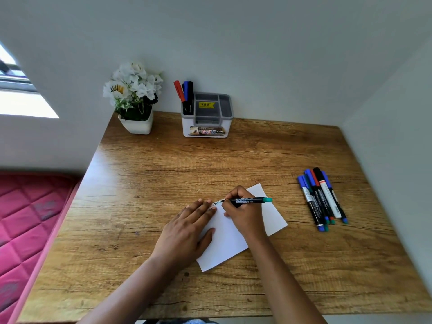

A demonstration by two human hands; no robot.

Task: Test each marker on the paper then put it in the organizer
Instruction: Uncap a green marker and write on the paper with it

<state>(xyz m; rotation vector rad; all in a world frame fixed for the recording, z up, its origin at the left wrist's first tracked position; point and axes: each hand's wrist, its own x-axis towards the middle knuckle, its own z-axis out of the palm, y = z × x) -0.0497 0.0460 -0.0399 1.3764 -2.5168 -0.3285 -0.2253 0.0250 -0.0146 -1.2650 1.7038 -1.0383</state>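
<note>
Step in hand was the testing one: the right hand [243, 213] was closed in a writing grip on a green-capped marker [251, 200], tip down at the far edge of the paper [228, 239], w/ the cap end pointing right. A short run of marks showed at that edge, just left of the tip; too small to read. The left hand [187, 230] lay flat & open, fingers spread, pressing the paper's left side onto the wooden desk [233, 160], gripping nothing. The organizer [207, 118] stood at the back of the desk near the wall, well apart from the paper, w/ red, blue & black markers [185, 94] upright in its left compartment; the other compartments looked empty as far as I could tell. A bundle of untested markers [321, 199] lay side by side on the right of the desk, well clear of the paper. A white flower pot [135, 123] sat left of the organizer. Judging by the split, the task was approx a third done. Next move prob. called for lifting the tip, then reaching fwd across the desk to drop this marker into the left compartment beside the others, avoiding the pot. After that, a fresh one from the bundle at right.
</note>
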